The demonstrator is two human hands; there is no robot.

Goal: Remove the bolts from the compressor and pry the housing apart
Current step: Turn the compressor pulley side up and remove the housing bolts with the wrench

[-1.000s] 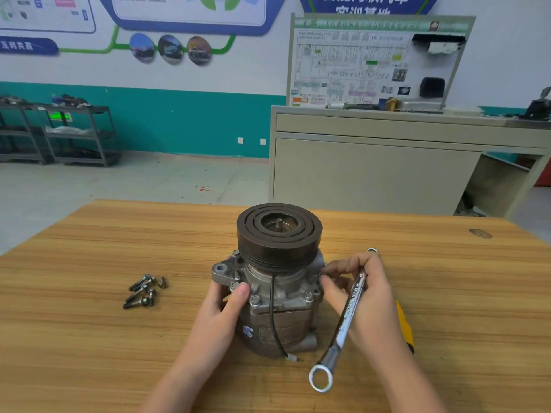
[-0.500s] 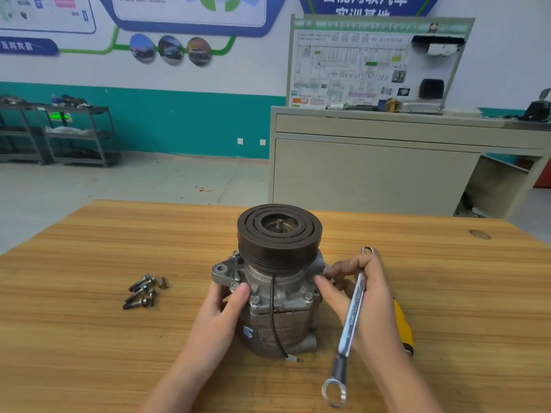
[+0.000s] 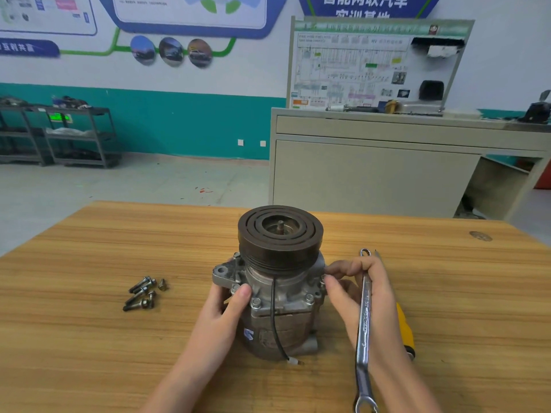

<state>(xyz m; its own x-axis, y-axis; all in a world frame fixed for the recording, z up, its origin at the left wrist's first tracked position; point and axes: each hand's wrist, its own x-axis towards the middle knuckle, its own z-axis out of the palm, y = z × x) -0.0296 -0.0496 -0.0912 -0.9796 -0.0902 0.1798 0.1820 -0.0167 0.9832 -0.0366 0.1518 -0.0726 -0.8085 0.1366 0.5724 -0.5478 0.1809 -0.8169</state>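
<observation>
From the head view we see the compressor [image 3: 280,287] standing upright at the centre of the frame on the table [image 3: 89,353], its dark pulley [image 3: 280,234] on top. A black wire [image 3: 275,323] runs down its front to a small white tip near the table. Our left hand [image 3: 226,311] grips the compressor's left side, thumb across the flange beside a bolt still seated there. Our right hand [image 3: 362,296] pinches with thumb and forefinger at a bolt on the right edge of the flange, while its other fingers hold the wrench [image 3: 364,326], which lies along the hand toward the lower edge of the frame. A yellow tool [image 3: 406,329] shows just behind that hand. Loose bolts [image 3: 142,293] lie in a cluster at left centre, well apart from the compressor.
</observation>
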